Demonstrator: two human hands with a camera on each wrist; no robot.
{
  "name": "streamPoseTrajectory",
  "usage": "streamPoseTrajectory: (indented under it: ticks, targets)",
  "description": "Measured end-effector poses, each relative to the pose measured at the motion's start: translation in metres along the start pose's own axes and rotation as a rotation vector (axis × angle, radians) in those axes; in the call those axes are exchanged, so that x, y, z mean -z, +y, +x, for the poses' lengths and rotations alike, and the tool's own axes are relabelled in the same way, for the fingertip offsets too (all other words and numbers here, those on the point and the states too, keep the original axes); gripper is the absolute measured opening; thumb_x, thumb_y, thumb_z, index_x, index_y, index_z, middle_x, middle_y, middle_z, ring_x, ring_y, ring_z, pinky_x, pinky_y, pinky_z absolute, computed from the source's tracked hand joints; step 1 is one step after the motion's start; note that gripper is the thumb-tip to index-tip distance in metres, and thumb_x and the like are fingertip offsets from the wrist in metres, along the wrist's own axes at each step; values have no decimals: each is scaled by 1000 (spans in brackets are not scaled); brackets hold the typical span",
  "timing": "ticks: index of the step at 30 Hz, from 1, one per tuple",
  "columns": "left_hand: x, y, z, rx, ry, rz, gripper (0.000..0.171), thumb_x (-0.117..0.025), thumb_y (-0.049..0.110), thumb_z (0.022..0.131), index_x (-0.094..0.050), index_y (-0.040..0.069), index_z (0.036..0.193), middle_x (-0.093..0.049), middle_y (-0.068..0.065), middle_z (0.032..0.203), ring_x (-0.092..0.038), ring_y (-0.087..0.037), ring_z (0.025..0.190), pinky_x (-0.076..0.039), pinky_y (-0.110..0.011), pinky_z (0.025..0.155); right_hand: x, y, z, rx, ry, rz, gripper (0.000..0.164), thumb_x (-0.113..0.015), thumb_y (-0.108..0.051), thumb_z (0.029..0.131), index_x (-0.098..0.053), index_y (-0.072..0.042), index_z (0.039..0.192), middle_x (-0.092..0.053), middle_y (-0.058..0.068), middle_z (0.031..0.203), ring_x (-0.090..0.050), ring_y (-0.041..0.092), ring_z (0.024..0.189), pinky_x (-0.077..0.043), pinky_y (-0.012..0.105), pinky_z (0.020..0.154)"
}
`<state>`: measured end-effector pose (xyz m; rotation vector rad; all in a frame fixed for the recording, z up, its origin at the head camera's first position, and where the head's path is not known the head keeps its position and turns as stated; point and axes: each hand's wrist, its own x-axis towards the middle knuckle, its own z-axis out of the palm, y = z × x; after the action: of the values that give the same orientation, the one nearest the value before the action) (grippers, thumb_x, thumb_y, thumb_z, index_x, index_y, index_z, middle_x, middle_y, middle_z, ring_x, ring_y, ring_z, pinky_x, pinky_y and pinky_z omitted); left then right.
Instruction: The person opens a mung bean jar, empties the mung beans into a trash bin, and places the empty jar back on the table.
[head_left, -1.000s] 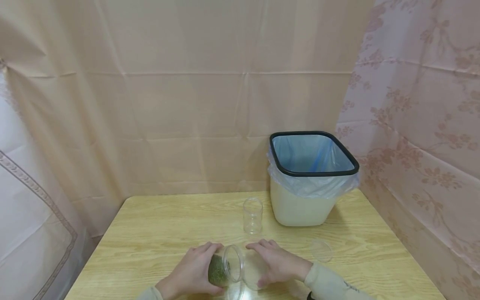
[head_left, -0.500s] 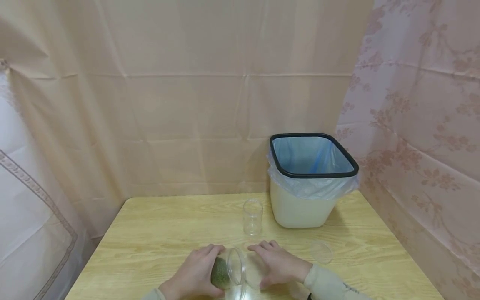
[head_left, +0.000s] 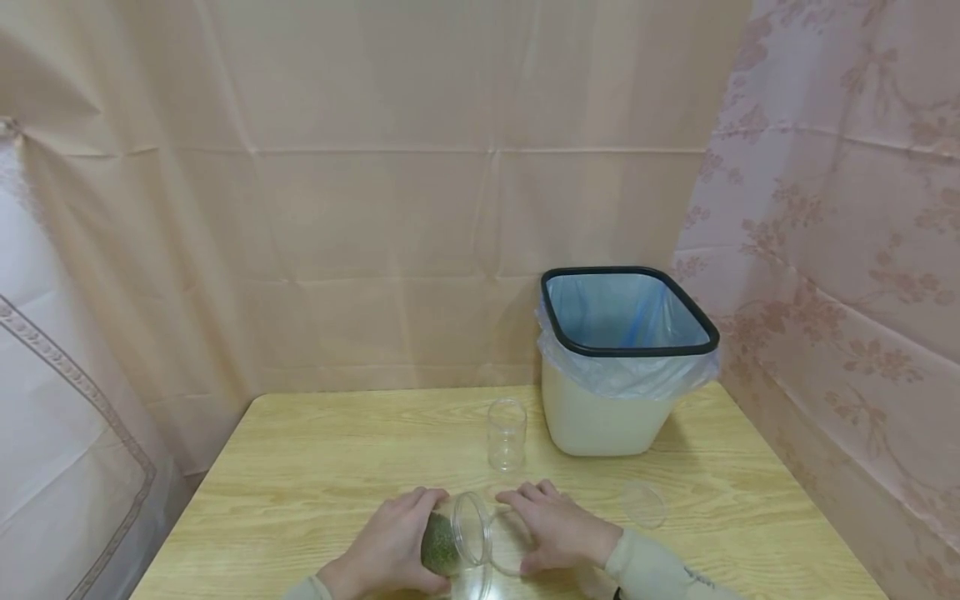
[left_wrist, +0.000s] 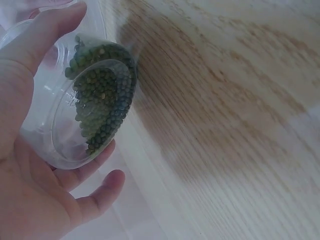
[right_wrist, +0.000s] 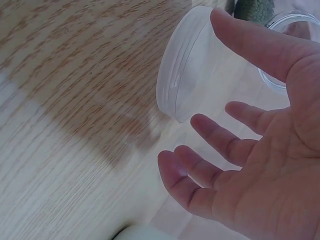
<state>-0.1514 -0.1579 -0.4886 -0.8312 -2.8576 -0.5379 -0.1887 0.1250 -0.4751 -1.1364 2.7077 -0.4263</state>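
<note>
My left hand [head_left: 393, 546] grips a clear plastic jar [left_wrist: 50, 125] that lies tilted on its side, low over the table. Green beans [left_wrist: 102, 90] are heaped inside it, against the base. In the head view its round mouth faces right. Across from that mouth, my right hand [head_left: 558, 529] holds a clear round lid [right_wrist: 172, 75] on edge, with the thumb at one side of the rim and fingers at the other. Its outline is faint in the head view. Jar and lid are close together; whether they touch is hard to tell.
Behind the hands stands another clear jar [head_left: 506, 433]. A second clear lid [head_left: 642, 504] lies flat on the wooden table [head_left: 322, 450] at right. A cream bin [head_left: 607, 417] with a black rim and bag stands at back right. Curtains hang behind.
The jar of beans has shifted slightly right with my left hand, and its mouth has turned a little. My right hand has barely moved.
</note>
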Motion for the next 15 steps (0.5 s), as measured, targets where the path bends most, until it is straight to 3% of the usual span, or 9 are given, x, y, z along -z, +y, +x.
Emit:
streamPoseTrajectory:
  ticks: [7,15]
  targets:
    - [1,1,0,-6,-5,2,98,-92,57,58,-54,7,133,-64,-1,114,-62,-17,95,-55,-42,81,-1,1,-1,5,3,-6,91,-92,-35,66,-51,-10,143,-58,2,124,-52,22,109,-51,43,92]
    - [1,2,1,-12,-1,33,100,-92,59,56,-54,9,133,-64,0,115,-62,-18,97,-55,-44,83,-1,3,-2,-6,-11,8,91,-93,-35,66,-52,-11,143,-58,3,127,-53,27,113,-51,48,94]
